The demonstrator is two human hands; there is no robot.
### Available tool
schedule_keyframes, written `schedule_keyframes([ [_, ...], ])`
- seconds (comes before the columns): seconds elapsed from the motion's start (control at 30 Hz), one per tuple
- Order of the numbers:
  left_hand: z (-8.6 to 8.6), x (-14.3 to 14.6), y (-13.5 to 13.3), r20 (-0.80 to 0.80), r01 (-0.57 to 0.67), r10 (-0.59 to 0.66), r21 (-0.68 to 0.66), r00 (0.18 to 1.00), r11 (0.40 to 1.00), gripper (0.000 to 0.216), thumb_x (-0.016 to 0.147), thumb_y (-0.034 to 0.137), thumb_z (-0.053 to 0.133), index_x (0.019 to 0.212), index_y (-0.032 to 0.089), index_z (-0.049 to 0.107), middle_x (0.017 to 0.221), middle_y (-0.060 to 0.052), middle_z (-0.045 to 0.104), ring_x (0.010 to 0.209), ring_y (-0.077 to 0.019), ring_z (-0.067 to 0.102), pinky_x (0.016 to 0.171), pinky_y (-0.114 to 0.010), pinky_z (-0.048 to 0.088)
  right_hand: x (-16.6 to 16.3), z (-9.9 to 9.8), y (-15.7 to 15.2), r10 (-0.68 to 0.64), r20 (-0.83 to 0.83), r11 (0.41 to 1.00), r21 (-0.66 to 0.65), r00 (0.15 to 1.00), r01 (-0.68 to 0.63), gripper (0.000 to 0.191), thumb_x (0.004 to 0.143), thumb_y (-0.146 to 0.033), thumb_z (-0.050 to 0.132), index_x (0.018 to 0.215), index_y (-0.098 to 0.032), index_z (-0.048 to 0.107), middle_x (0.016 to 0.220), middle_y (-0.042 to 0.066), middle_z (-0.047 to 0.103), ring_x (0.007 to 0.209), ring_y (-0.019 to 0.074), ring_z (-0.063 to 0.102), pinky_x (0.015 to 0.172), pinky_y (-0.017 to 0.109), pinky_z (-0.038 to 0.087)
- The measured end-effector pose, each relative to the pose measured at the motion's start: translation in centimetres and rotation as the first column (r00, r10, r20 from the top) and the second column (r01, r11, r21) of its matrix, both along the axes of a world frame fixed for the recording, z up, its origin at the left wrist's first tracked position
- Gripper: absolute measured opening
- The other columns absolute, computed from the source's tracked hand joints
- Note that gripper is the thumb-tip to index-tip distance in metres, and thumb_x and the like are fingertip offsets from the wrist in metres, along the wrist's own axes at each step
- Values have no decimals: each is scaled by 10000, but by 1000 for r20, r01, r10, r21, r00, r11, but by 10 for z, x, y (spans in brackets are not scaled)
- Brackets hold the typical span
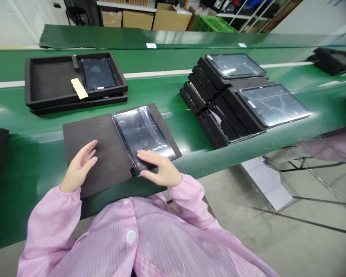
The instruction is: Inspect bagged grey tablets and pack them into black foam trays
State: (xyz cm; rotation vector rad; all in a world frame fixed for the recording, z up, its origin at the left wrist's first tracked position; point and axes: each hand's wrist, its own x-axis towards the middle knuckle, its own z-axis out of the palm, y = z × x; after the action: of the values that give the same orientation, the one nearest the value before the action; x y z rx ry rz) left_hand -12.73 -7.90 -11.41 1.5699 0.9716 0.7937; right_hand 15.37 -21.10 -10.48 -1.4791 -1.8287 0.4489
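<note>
A glossy black tablet lies on a black foam mat at the near edge of the green bench. My right hand rests on the tablet's near end, with its fingers stretched out flat across the screen and near edge. My left hand lies on the bare foam to the left of the tablet, fingers loosely apart and holding nothing. Both arms wear pink striped sleeves.
A black foam tray at the back left holds one tablet and a yellow tag. Stacked black trays with tablets stand to the right. Cardboard boxes line the far side. The grey floor lies below right.
</note>
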Motion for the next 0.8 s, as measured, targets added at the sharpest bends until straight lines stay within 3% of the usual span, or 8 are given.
schedule_keyframes([
  [0.07,1,-13,0,-213,-130,171,196,962,972,632,865,476,624,1424,214,488,1543,-114,432,1456,-298,367,1243,-498,247,21,2,4,-304,-107,952,5,947,306,389,901,-385,615,1247,-217,677,1297,103,680,1244,262,621,1123,460,454],
  [0.13,-2,-31,-1,-408,-262,389,334,826,905,781,838,535,618,1469,120,423,1569,-188,362,1489,-346,281,1255,-519,180,47,1,15,-599,-149,800,-99,786,591,445,889,-398,609,1281,-189,645,1409,121,592,1343,283,525,1173,475,382],
  [0.23,-11,-50,-3,-560,-375,406,176,723,910,874,810,617,583,1433,22,434,1525,-269,389,1461,-419,302,1224,-580,210,82,-3,43,-726,-120,670,-348,678,656,604,827,-473,675,1314,-123,600,1482,183,499,1417,359,417,1195,537,304],
  [0.3,-14,-52,-6,-521,-359,315,18,793,933,747,800,632,576,1324,100,560,1413,-208,546,1365,-399,459,1189,-562,305,93,-4,63,-668,-138,699,-454,731,553,564,815,-505,692,1222,-117,652,1355,191,615,1309,368,540,1138,528,389],
  [0.4,-6,-42,-12,-439,-403,365,7,821,915,624,760,623,624,1201,181,636,1298,-127,646,1255,-355,569,1158,-507,375,92,-1,83,-578,-192,739,-535,793,409,483,818,-494,705,1140,-136,670,1188,145,719,1097,298,684,1016,442,515],
  [0.6,38,-32,0,-192,-445,403,-329,895,833,778,632,544,791,1320,245,583,1295,-66,668,1104,-275,672,903,-316,585,88,0,86,-538,-213,754,-556,816,351,502,845,-481,659,1181,-109,631,1187,167,718,1055,284,706,940,404,562],
  [0.7,52,-32,22,-141,-412,389,-387,911,825,864,541,524,868,1318,259,599,1220,-53,708,898,-215,727,610,-177,581,102,8,97,-520,-167,771,-513,838,377,647,845,-532,632,1312,-89,564,1342,210,624,1252,335,601,1070,474,471],
  [0.8,56,-30,44,-112,-364,351,-416,930,833,855,529,483,899,1302,259,611,1186,-50,722,801,-182,734,575,-157,573,119,30,131,-457,-95,829,-407,884,384,1015,745,-526,747,1546,-124,270,1608,178,302,1503,319,269,1231,481,217],
])
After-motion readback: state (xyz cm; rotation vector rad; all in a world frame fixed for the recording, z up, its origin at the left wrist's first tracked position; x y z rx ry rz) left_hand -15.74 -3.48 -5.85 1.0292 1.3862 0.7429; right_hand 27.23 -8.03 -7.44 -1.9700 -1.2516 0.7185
